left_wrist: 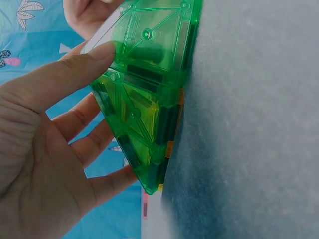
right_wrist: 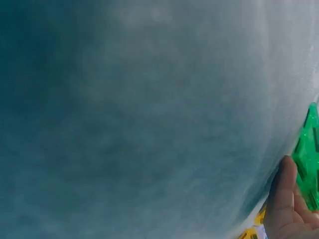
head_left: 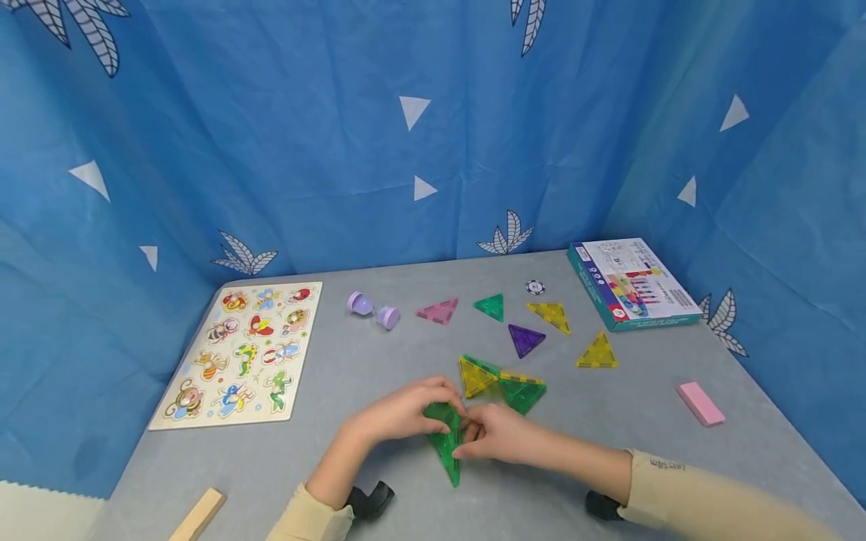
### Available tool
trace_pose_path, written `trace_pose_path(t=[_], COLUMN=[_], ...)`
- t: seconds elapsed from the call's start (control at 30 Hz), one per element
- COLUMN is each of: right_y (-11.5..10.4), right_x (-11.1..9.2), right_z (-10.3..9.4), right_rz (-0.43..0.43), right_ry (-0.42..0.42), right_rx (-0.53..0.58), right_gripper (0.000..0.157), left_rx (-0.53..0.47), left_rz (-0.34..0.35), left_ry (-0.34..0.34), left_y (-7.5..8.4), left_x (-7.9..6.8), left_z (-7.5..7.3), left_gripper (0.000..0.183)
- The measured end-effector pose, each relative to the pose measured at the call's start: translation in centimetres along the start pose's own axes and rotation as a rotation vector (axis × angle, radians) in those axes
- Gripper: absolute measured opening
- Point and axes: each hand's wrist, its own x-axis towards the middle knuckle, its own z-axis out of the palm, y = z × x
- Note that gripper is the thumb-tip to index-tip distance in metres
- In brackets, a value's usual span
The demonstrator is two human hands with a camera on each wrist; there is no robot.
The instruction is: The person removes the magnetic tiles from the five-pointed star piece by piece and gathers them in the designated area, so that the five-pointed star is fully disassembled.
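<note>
- Head view: left hand [head_left: 407, 410] pinches the green tiles [head_left: 446, 445]; right hand [head_left: 499, 433] appears to pinch their edge.
- Tiles sit between both hands; table [head_left: 379, 357] contact unconfirmed.
- Uneven pull could part them; a knuckle knock could shift the yellow tile [head_left: 476, 377].

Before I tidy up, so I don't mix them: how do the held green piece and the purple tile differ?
The left hand and right hand hold the green piece; the purple tile lies untouched on the table. The green piece is tilted up; the purple tile lies flat. Both have pointed corners.
</note>
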Motion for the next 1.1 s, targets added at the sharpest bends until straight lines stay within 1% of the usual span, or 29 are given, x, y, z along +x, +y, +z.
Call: trace_pose_path(t=[0.17, 0.3, 0.4, 0.47, 0.53, 0.6, 0.7, 0.8, 0.87, 1.0, 1.1], right_y=[0.2, 0.3, 0.3, 0.3, 0.4, 0.5, 0.7, 0.9, 1.0, 1.1, 1.1], right_x=[0.7, 0.8, 0.7, 0.5, 0.3, 0.1, -0.2, -0.4, -0.6, -0.8, -0.9], right_z=[0.6, 0.9, 0.9, 0.9, 0.7, 0.5, 0.0, -0.5, -0.9, -1.4, -1.7], right_rz=[0.009, 0.024, 0.032, 0.041, 0.044, 0.042, 0.012, -0.033, -0.048, -0.026, -0.005], right_ry=[0.007, 0.016, 0.025, 0.031, 0.043, 0.055, 0.073, 0.08, 0.084, 0.102, 0.114], right_rx=[0.055, 0.077, 0.109, 0.143, 0.15, 0.128, 0.056, -0.011, -0.05, -0.111, -0.119], right_gripper=[0.019, 0.016, 0.015, 0.014, 0.013, 0.014, 0.013, 0.008, 0.008, 0.012, 0.012], left_rx=[0.007, 0.026, 0.048, 0.07, 0.1, 0.128, 0.153, 0.145, 0.131, 0.092, 0.06], left_rz=[-0.005, -0.008, -0.022, -0.033, -0.041, -0.047, -0.054, -0.075, -0.092, -0.138, -0.169], left_ry=[-0.003, -0.002, -0.001, -0.001, -0.002, -0.003, 0.003, 0.024, 0.04, 0.057, 0.053], left_y=[0.1, 0.3, 0.5, 0.7, 0.9, 1.0, 0.9, 0.8, 0.6, 0.3, 0.1], left_x=[-0.1, -0.1, -0.1, -0.1, -0.2, -0.2, -0.1, -0.1, -0.1, -0.1, -0.1], left_z=[0.1, 0.1, 0.1, 0.1, 0.1, 0.1, 0.2, 0.2, 0.3, 0.3, 0.3], left_gripper=[0.03, 0.031, 0.033, 0.034, 0.036, 0.037, 0.037, 0.036, 0.036, 0.034, 0.029])
